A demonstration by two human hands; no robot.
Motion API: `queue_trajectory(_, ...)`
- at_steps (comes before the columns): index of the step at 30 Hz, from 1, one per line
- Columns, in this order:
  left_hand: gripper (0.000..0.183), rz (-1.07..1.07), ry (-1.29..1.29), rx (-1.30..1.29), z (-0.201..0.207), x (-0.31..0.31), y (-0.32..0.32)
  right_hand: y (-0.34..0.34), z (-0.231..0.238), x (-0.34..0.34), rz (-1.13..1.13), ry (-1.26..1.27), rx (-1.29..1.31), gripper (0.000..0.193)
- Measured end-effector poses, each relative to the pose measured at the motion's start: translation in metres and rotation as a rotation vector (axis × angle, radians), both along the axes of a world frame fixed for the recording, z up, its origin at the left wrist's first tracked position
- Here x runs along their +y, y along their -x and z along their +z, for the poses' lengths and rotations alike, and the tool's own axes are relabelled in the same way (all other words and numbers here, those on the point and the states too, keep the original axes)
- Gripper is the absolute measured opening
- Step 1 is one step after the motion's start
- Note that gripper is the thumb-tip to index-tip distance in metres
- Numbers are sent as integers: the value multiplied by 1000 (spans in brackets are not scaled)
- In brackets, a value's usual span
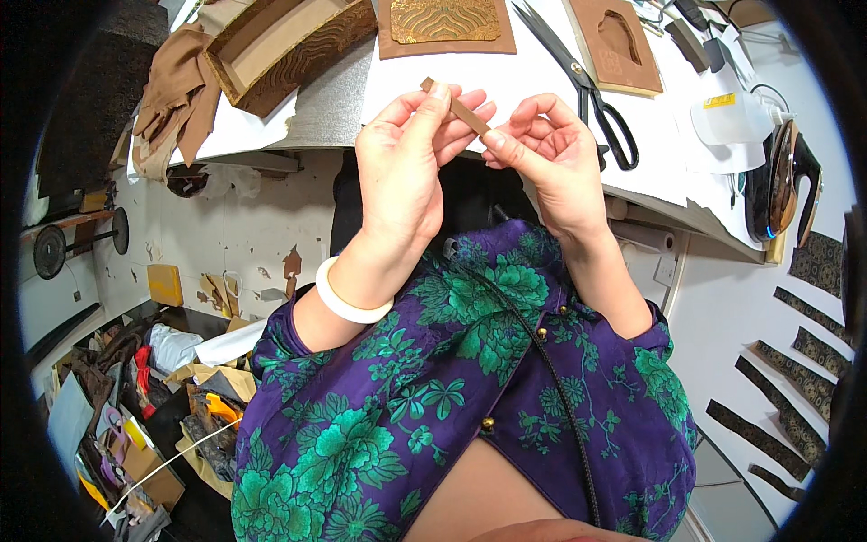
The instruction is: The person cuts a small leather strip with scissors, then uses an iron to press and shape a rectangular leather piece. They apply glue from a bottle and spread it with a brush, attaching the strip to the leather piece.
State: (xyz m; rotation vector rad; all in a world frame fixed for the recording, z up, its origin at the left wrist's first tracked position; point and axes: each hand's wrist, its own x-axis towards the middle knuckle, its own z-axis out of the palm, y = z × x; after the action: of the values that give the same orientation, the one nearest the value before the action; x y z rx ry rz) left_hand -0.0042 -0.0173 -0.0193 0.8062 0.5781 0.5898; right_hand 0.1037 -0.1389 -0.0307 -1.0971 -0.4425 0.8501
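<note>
A short, narrow brown strip [468, 116], perhaps leather or cloth, is stretched slantwise between my two hands just off the table's front edge. My left hand [402, 154] pinches its upper left end between thumb and fingers; a white bangle [341, 298] circles that wrist. At the lower right end, the thumb and forefinger of my right hand [553, 158] grip the strip, the other fingers curled. Beyond my hands lies a brown board [406, 47] bearing a gold patterned panel [447, 20]. Black-handled scissors [582, 79] rest to the right, blades pointing away.
A gold-patterned open box [302, 56] stands at the left, beside draped brown fabric [176, 95]. Farther right are a brown board with a recess [621, 45], a translucent container [727, 119] and an iron [784, 185]. Dark patterned strips [781, 406] hang at the right; clutter fills the lower left.
</note>
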Motion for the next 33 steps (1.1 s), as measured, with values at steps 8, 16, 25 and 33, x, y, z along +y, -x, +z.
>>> queue_trajectory(8,21,233,-160,-64,6,36,-4,-9,-11,-11,-20,81,-98,23)
queue_trajectory(16,21,159,-325,-83,0,-1,-6,-11,26,18,69,49,-192,29)
queue_trajectory(25,20,127,-321,-87,-6,5,-1,-4,11,15,175,115,-91,20)
queue_trajectory(33,16,120,-237,-65,-3,5,-3,-5,4,14,148,152,-82,19)
